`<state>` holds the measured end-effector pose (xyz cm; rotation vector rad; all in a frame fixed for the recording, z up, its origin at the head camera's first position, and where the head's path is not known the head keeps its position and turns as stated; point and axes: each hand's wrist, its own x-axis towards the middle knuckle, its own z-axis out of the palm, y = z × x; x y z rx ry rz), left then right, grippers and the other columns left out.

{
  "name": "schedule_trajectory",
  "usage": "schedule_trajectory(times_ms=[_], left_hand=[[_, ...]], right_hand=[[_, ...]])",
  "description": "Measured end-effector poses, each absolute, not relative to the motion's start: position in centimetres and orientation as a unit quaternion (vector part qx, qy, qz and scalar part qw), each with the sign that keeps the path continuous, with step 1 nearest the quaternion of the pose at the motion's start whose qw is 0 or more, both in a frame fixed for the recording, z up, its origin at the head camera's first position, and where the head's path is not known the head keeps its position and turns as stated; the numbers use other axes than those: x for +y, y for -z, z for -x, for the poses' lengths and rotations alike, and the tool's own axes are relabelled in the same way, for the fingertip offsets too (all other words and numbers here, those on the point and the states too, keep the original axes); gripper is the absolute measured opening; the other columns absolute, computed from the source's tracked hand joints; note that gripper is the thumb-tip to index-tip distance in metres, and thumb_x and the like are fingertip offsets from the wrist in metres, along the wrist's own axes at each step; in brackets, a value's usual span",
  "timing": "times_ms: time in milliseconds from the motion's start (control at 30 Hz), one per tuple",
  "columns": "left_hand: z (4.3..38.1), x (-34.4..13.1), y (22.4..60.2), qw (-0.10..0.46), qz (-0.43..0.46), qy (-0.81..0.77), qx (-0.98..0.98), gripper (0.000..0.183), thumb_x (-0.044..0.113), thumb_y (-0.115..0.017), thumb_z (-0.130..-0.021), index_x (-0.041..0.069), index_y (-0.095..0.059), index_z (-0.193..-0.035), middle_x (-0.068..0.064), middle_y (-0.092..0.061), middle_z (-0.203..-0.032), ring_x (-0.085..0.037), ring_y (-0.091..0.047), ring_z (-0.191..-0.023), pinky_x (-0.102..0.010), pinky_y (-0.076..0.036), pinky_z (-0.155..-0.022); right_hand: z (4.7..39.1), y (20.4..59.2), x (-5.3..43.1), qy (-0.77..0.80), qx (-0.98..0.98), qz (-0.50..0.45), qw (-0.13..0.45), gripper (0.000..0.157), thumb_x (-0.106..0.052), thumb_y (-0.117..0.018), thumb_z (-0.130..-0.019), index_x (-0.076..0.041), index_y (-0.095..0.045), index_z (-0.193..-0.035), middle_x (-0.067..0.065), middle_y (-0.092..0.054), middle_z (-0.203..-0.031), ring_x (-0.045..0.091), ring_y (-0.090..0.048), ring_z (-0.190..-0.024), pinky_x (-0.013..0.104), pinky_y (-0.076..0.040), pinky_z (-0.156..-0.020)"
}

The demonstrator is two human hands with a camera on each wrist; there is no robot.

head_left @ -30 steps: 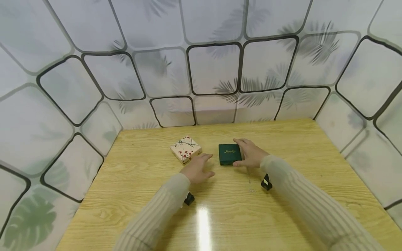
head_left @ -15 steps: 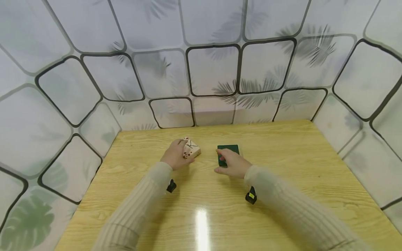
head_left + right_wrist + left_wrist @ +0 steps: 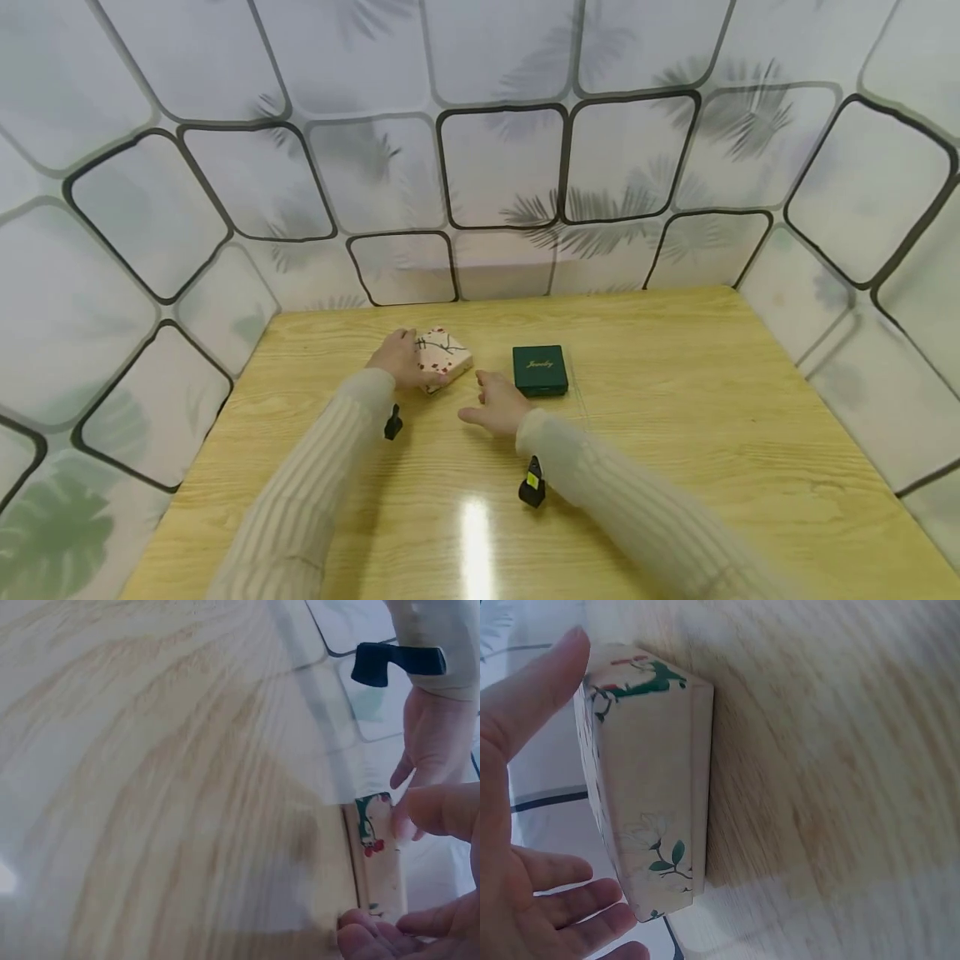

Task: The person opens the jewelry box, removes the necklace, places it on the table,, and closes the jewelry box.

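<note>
A cream box with a red-flower and branch pattern (image 3: 444,354) sits on the table in the head view. My left hand (image 3: 397,358) is at its left side, thumb and fingers spread along it. In the left wrist view the thumb (image 3: 547,686) lies at one corner of the box (image 3: 649,772), and the fingers are near the opposite end. My right hand (image 3: 501,403) is to the right of this box, fingers loosely extended, holding nothing. A dark green box lettered "Jewelry" (image 3: 540,370) stands just behind the right hand, apart from the cream box.
A thin fine chain (image 3: 577,390) lies right of the green box on the wooden table (image 3: 675,467). Patterned fabric walls (image 3: 502,167) enclose the table's back and sides. Black cameras (image 3: 532,483) are strapped under both wrists.
My right hand has left the green box and moved left toward the cream box. My left hand has moved from the cream box's near right corner round to its left side.
</note>
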<state>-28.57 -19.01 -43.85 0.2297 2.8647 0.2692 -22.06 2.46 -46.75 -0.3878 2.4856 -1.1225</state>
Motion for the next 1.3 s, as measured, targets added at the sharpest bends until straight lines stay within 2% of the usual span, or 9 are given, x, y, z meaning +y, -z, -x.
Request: schedule_trajectory(times_ms=[200, 333, 500, 833, 1000, 1200, 1300], left_hand=[[29.2, -19.4, 44.3, 0.154, -0.085, -0.079, 0.981, 0.124, 0.072, -0.068, -0.071, -0.007, -0.014, -0.15, -0.028, -0.028, -0.15, -0.041, -0.029, -0.137, -0.051, -0.032, -0.108], [29.2, -19.4, 44.4, 0.158, -0.095, -0.061, 0.981, 0.122, 0.07, -0.068, -0.073, -0.01, -0.016, -0.149, -0.03, -0.032, -0.146, -0.043, -0.032, -0.134, -0.051, -0.034, -0.107], [28.8, -19.2, 44.2, 0.15, -0.097, -0.063, 0.982, 0.118, 0.065, -0.071, -0.074, -0.01, -0.018, -0.148, -0.03, -0.032, -0.146, -0.044, -0.033, -0.133, -0.051, -0.034, -0.107], [28.5, -19.2, 44.8, 0.137, -0.129, -0.075, 0.979, 0.114, 0.063, -0.071, -0.074, -0.005, -0.02, -0.15, -0.026, -0.028, -0.15, -0.044, -0.034, -0.133, -0.052, -0.034, -0.106], [28.1, -19.4, 45.1, 0.129, -0.147, -0.079, 0.978, 0.114, 0.061, -0.075, -0.071, -0.005, -0.023, -0.149, -0.026, -0.032, -0.148, -0.042, -0.038, -0.131, -0.051, -0.036, -0.105], [26.3, -19.5, 45.2, 0.126, -0.174, -0.116, 0.97, 0.113, 0.053, -0.081, -0.069, -0.001, -0.024, -0.15, -0.023, -0.033, -0.147, -0.041, -0.042, -0.127, -0.051, -0.039, -0.103], [25.3, -19.3, 45.1, 0.126, -0.2, -0.121, 0.964, 0.113, 0.05, -0.084, -0.067, 0.0, -0.024, -0.15, -0.021, -0.034, -0.147, -0.039, -0.042, -0.128, -0.05, -0.039, -0.103]], right_hand=[[22.2, 47.2, 0.3, 0.425, 0.88, 0.093, 0.194, 0.088, -0.038, -0.066, -0.09, -0.002, -0.017, -0.152, 0.019, -0.027, -0.15, 0.026, -0.053, -0.118, 0.039, -0.046, -0.096], [22.1, 46.5, -0.4, 0.43, 0.878, 0.088, 0.191, 0.087, -0.036, -0.067, -0.089, 0.002, -0.019, -0.151, 0.023, -0.028, -0.149, 0.027, -0.055, -0.116, 0.039, -0.047, -0.095], [22.3, 46.6, -0.8, 0.421, 0.882, 0.086, 0.192, 0.087, -0.036, -0.067, -0.089, -0.001, -0.019, -0.152, 0.022, -0.028, -0.149, 0.026, -0.055, -0.115, 0.037, -0.048, -0.093], [22.4, 46.7, -0.2, 0.428, 0.879, 0.081, 0.193, 0.082, -0.036, -0.069, -0.088, -0.006, -0.026, -0.151, 0.016, -0.043, -0.136, 0.024, -0.056, -0.111, 0.037, -0.05, -0.086], [22.4, 46.7, 0.3, 0.437, 0.874, 0.079, 0.195, 0.085, -0.034, -0.07, -0.088, -0.001, -0.024, -0.151, 0.018, -0.043, -0.138, 0.024, -0.056, -0.111, 0.037, -0.049, -0.09], [22.0, 47.2, 1.1, 0.422, 0.874, 0.11, 0.214, 0.089, -0.035, -0.072, -0.086, -0.004, -0.022, -0.152, 0.012, -0.051, -0.126, 0.019, -0.056, -0.101, 0.037, -0.047, -0.087], [21.2, 47.4, 1.6, 0.415, 0.873, 0.134, 0.22, 0.09, -0.035, -0.074, -0.085, -0.006, -0.021, -0.153, 0.01, -0.046, -0.134, 0.017, -0.053, -0.103, 0.036, -0.045, -0.092]])
